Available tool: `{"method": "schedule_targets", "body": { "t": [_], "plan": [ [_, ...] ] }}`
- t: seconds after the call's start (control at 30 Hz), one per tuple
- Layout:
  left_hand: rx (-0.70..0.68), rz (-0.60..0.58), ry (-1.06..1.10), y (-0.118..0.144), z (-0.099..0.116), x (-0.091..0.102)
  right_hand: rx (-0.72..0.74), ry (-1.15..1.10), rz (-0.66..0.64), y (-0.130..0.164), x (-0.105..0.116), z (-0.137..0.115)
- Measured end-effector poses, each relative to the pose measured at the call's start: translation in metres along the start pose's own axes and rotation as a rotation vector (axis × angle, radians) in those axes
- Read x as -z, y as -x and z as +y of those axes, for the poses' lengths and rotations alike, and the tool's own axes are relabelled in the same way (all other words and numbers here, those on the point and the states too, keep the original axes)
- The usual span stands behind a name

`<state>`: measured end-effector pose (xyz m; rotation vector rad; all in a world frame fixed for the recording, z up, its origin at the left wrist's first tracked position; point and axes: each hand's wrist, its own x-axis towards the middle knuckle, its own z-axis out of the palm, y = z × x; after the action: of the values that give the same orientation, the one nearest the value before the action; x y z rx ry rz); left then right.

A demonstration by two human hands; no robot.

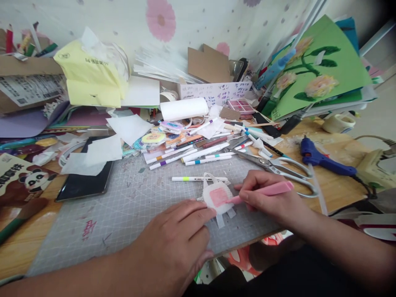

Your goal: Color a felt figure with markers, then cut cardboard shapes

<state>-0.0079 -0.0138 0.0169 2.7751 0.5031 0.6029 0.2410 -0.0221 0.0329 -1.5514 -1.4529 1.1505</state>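
One pink pen [275, 188] — partly behind right fingers [252, 198]

Reads "4:00" and "7:00" in handwriting on the far white panel [201, 90]; shows characters, too unclear to read, on the yellow bag [93, 80] and panda packet [18, 165], left.

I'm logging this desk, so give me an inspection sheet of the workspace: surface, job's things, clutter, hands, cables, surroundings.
Surface: gray cutting mat on a wooden table.
Job's things: white piece with pink patch; pink pen.
Clutter: loose markers, scissors, paper scraps.
Hands: left hand touching the white piece; right hand gripping the pink pen.
Cables: dark cable at the blue glue gun's handle end.
Surroundings: flower-patterned curtain behind; green flower picture at right.
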Motion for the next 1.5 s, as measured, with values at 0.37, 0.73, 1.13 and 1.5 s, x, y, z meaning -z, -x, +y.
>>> {"method": "schedule_targets", "body": {
  "t": [0.37, 0.73, 1.13, 1.5],
  "plan": [
    [0.011, -0.007, 0.005, 0.0016, -0.0004, -0.0011, -0.021, 0.092, 0.049, -0.0017, 0.0027, -0.0052],
    [0.014, -0.005, 0.004, 0.0030, -0.0016, -0.0032, 0.004, 0.090, 0.086, -0.0034, 0.0007, -0.0075],
    [0.024, -0.017, 0.015, 0.0035, 0.0001, -0.0027, -0.019, 0.116, 0.049, -0.0011, 0.0016, -0.0072],
    [-0.051, 0.036, -0.071, 0.0007, -0.0010, -0.0025, -0.004, 0.007, 0.081, -0.0042, -0.0036, -0.0056]
  ]
}}
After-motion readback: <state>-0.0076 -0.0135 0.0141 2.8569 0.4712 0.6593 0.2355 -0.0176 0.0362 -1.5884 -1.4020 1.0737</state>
